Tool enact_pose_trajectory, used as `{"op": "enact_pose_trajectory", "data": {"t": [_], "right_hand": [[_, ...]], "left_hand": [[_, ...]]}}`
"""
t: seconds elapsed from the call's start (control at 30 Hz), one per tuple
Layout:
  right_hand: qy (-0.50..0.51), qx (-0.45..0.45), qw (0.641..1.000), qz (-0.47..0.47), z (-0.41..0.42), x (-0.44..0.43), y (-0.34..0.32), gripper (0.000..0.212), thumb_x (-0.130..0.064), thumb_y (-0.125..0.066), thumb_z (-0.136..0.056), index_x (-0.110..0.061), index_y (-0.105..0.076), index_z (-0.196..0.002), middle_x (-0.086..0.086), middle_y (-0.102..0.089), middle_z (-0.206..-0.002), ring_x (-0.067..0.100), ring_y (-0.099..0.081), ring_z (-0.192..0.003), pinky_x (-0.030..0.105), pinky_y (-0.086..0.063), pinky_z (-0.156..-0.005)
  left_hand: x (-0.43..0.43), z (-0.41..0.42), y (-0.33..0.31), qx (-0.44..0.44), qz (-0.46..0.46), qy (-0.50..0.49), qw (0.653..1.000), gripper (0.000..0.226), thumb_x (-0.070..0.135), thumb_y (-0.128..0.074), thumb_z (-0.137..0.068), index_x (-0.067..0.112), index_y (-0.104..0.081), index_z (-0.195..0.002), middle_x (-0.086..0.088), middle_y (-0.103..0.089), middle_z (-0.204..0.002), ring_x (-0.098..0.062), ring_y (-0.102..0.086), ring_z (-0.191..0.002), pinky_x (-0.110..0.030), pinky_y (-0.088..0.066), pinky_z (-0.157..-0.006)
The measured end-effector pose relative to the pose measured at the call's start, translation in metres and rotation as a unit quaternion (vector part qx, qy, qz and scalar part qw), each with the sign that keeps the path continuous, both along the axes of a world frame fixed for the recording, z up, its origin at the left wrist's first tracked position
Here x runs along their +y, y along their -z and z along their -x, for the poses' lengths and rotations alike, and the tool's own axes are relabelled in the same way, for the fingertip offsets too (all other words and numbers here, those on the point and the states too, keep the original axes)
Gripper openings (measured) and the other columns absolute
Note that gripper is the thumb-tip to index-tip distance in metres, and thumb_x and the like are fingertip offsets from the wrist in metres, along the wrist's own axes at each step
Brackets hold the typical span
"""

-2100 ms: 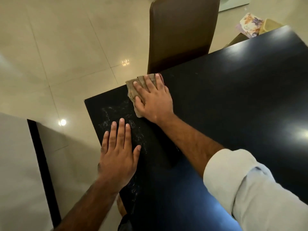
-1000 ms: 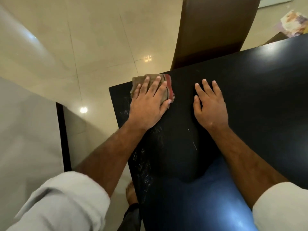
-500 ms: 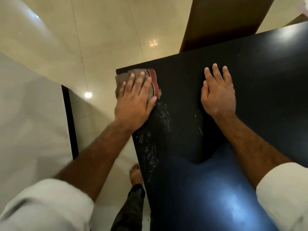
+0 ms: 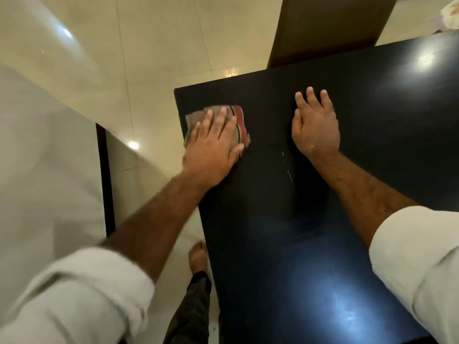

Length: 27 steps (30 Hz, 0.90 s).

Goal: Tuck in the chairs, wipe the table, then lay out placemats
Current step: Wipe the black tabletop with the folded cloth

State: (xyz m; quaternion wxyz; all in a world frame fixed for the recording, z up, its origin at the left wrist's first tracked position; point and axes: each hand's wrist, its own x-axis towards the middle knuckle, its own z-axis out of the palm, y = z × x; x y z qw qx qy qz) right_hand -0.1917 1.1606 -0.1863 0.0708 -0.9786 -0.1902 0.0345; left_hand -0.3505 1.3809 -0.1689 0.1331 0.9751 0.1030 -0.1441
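Now, left hand [image 4: 213,150] flat on cloth [image 4: 238,122] near upper-left corner of table [image 4: 285,244] — palm down, fingers [image 4: 222,117] spread and straight, pressing rather than gripping. Cloth folded, beige with red and dark stripes along its right edge, lying at left edge of tabletop, just left of frame centre; mostly covered by hand, striped end and a tan strip past the fingertips showing. Right hand [image 4: 315,127] flat on bare tabletop, right of centre, well apart from cloth; fingers extended and close together, thumb tucked toward palm, holding nothing. Both forearms bare, rolled pale sleeves at lower left [image 4: 74,296] and lower right [image 4: 422,264] of frame; left arm slightly blurred.

Table black and glossy, filling centre and right of frame, with bluish glare low down and a white glint at upper right. Two short pale marks [image 4: 288,172] on surface between the hands, nearer the right wrist. Chair [image 4: 327,26] — brown back, upper right of frame — upright at far edge of table, its lower part hidden behind tabletop. Bare foot [image 4: 197,256] and dark trouser leg on pale tiled floor [image 4: 161,45], lower centre, just beside table's left edge. Dark upright strip [image 4: 105,180] at left, against a pale surface; cannot tell what it is. Patterned item cut off at top right corner, too blurred to tell.
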Motion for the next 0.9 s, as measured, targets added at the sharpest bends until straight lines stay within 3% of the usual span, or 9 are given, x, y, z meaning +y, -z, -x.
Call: {"op": "enact_pose_trajectory", "data": {"t": [0.13,0.23,0.4,0.53,0.7,0.8,0.9], "right_hand": [[-0.030,0.046,0.998,0.019,0.018,-0.008,-0.012,0.056,-0.032,-0.043,-0.115,-0.023,-0.035,-0.170,0.004,-0.028,-0.180,0.033,-0.017,-0.168,0.059,-0.029,-0.132],[-0.063,0.050,0.996,0.044,0.057,-0.040,-0.019,0.058,-0.028,-0.047,-0.112,-0.024,-0.037,-0.169,0.000,-0.030,-0.179,0.028,-0.020,-0.168,0.056,-0.039,-0.128],[-0.020,-0.013,0.999,0.034,0.134,-0.113,-0.018,0.050,-0.032,-0.047,-0.114,-0.021,-0.051,-0.162,0.003,-0.045,-0.172,0.028,-0.033,-0.163,0.048,-0.054,-0.109],[-0.018,-0.033,0.999,-0.025,0.155,-0.133,0.004,0.048,-0.026,-0.050,-0.113,-0.017,-0.054,-0.161,0.006,-0.048,-0.170,0.029,-0.029,-0.165,0.049,-0.050,-0.117],[-0.021,-0.045,0.997,-0.053,0.156,-0.135,0.010,0.048,-0.026,-0.047,-0.113,-0.016,-0.055,-0.160,0.006,-0.049,-0.169,0.030,-0.030,-0.165,0.049,-0.046,-0.121],[-0.017,-0.034,0.996,-0.076,0.156,-0.138,0.009,0.048,-0.024,-0.046,-0.113,-0.014,-0.055,-0.160,0.006,-0.049,-0.169,0.028,-0.030,-0.165,0.044,-0.039,-0.129],[0.004,-0.009,0.993,-0.116,0.154,-0.142,0.002,0.048,-0.018,-0.047,-0.111,-0.013,-0.058,-0.158,0.002,-0.052,-0.167,0.024,-0.033,-0.164,0.040,-0.035,-0.131]], "left_hand": [[-0.003,-0.016,0.006,-0.017,-0.023,-0.011,1.000,0.076,0.058,-0.033,-0.115,0.025,-0.005,-0.177,-0.002,0.003,-0.186,-0.029,0.006,-0.171,-0.055,0.001,-0.137],[-0.045,0.055,0.007,-0.013,-0.024,0.030,0.999,0.075,0.059,-0.028,-0.114,0.027,-0.005,-0.177,-0.001,0.004,-0.186,-0.028,0.008,-0.171,-0.057,-0.004,-0.138],[-0.122,0.174,0.000,0.001,-0.021,0.122,0.992,0.072,0.061,-0.027,-0.113,0.029,-0.013,-0.176,-0.002,-0.003,-0.186,-0.030,0.002,-0.172,-0.059,-0.015,-0.137],[-0.099,0.107,0.002,-0.022,-0.037,0.126,0.991,0.072,0.062,-0.027,-0.113,0.028,-0.018,-0.176,-0.002,-0.010,-0.186,-0.031,-0.004,-0.172,-0.058,-0.012,-0.137],[-0.074,-0.034,-0.004,-0.012,-0.025,0.041,0.999,0.073,0.060,-0.034,-0.114,0.027,-0.016,-0.176,-0.002,-0.006,-0.186,-0.031,-0.001,-0.172,-0.056,-0.006,-0.137],[-0.110,0.000,0.000,-0.043,-0.047,0.077,0.995,0.072,0.057,-0.037,-0.113,0.026,-0.021,-0.175,-0.004,-0.014,-0.185,-0.032,-0.008,-0.171,-0.058,-0.012,-0.137],[-0.160,0.108,-0.002,-0.027,-0.019,0.159,0.987,0.071,0.057,-0.036,-0.112,0.028,-0.020,-0.176,-0.002,-0.009,-0.186,-0.031,-0.005,-0.172,-0.060,-0.014,-0.136]]}}
